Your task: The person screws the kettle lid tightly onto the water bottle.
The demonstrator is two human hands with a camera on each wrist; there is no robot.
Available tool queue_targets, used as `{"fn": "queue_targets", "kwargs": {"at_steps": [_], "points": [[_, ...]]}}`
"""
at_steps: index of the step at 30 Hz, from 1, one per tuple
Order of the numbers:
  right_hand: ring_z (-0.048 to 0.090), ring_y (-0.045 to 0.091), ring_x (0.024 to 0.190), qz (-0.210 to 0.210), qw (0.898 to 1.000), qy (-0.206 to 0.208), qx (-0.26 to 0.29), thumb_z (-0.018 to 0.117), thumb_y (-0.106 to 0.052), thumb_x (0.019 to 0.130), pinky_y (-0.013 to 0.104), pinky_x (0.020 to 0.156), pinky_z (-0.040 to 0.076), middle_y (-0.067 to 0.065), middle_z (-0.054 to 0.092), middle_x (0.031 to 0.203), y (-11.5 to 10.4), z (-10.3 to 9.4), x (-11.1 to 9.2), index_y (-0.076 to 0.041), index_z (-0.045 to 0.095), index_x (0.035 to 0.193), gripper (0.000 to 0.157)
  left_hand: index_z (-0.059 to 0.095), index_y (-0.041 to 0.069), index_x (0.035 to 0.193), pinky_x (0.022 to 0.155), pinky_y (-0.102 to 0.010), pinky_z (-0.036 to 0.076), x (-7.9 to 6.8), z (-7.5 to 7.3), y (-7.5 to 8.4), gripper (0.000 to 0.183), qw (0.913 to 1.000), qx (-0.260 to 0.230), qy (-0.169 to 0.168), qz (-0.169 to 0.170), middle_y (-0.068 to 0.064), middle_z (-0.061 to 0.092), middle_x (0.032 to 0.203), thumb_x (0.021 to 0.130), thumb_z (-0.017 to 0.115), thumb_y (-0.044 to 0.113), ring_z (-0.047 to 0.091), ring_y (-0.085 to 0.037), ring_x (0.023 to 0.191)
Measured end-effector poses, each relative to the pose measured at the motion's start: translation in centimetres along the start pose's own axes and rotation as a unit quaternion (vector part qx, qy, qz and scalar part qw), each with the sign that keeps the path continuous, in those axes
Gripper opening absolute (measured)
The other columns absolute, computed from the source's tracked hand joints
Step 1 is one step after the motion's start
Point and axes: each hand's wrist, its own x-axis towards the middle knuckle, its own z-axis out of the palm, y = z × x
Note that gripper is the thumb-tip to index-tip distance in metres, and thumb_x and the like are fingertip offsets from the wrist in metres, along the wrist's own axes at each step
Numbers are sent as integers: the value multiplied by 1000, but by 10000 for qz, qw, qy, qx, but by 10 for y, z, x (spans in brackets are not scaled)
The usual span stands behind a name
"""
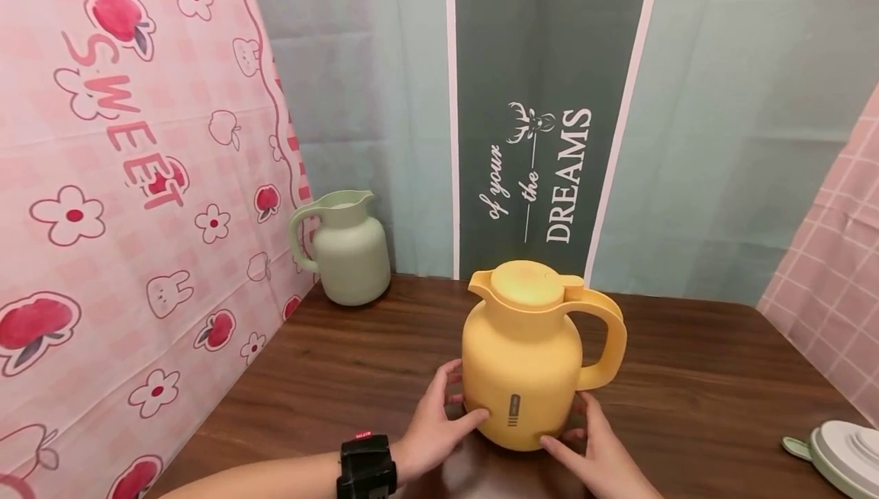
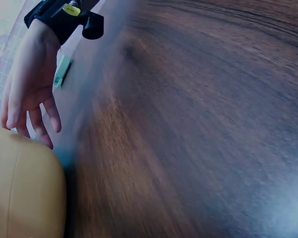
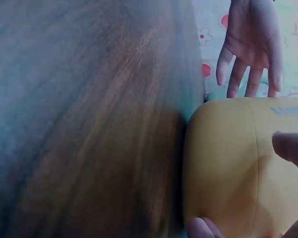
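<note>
A yellow thermos jug (image 1: pixel 522 346) stands upright on the table, its lid on, spout to the left and handle to the right. My left hand (image 1: pixel 436 426) is at its lower left side, thumb reaching across the front and fingers spread along the far side. At the lower right, below the handle, my right hand (image 1: pixel 594 449) has its thumb at the base. In the right wrist view the left hand (image 3: pixel 251 44) shows straight fingers with tips right at the jug wall (image 3: pixel 223 158). The left wrist view shows the right hand (image 2: pixel 32 89) with loose, extended fingers beside the jug (image 2: pixel 27 183).
A pale green jug (image 1: pixel 353 255) with an uncovered top stands at the back left. On the right edge lies a white and green lid-like piece (image 1: pixel 851 453). Wood-grain tabletop (image 1: pixel 687 377) surrounds the yellow jug; printed cloths (image 1: pixel 384 102) hang behind and at both sides.
</note>
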Motion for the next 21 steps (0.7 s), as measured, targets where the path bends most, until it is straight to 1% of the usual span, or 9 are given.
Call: {"fn": "queue_targets", "kwargs": {"at_steps": [5, 8, 10, 14, 16, 21], "points": [[58, 19, 83, -125, 9996, 138, -209, 69, -25, 88, 30, 67, 49, 28, 39, 130, 1, 1, 8, 0, 22, 135, 71, 37, 15, 139, 74, -39, 49, 5, 3, -1, 67, 9997, -31, 234, 8, -13, 46, 130, 84, 74, 28, 53, -27, 103], [58, 18, 83, -184, 9993, 179, -281, 69, -27, 88, 28, 67, 48, 28, 39, 129, 2, -1, 13, 0, 23, 134, 70, 38, 15, 139, 72, -38, 49, 10, 3, -1, 66, 9995, -57, 293, 88, -13, 46, 130, 85, 74, 25, 53, -28, 103], [59, 18, 82, -287, 9987, 195, -361, 68, -27, 89, 28, 65, 48, 29, 40, 128, 3, -4, 17, 2, 23, 134, 70, 38, 15, 138, 72, -38, 49, 15, 4, -1, 65, 9994, -34, 321, 93, -12, 46, 130, 85, 74, 25, 53, -27, 103], [60, 18, 82, -345, 9985, 151, -401, 66, -27, 90, 29, 62, 47, 31, 41, 128, 3, -9, 27, 5, 22, 136, 72, 40, 14, 138, 74, -38, 50, 29, 4, -2, 65, 9993, 62, 351, 96, -13, 48, 129, 84, 74, 28, 54, -27, 104], [60, 19, 81, -323, 9987, 114, -378, 66, -27, 90, 29, 61, 47, 32, 39, 129, 3, -10, 32, 5, 19, 138, 75, 40, 13, 137, 75, -36, 50, 36, 4, -3, 66, 9991, 128, 378, 121, -13, 50, 127, 84, 74, 30, 56, -27, 103], [60, 22, 76, -411, 9990, -20, -167, 72, -23, 85, 29, 63, 49, 32, 32, 131, 1, -13, 45, 3, 14, 141, 85, 41, 11, 136, 70, -33, 52, 51, 3, -6, 67, 9985, 330, 366, 252, -13, 52, 125, 83, 74, 35, 60, -24, 98]]}}
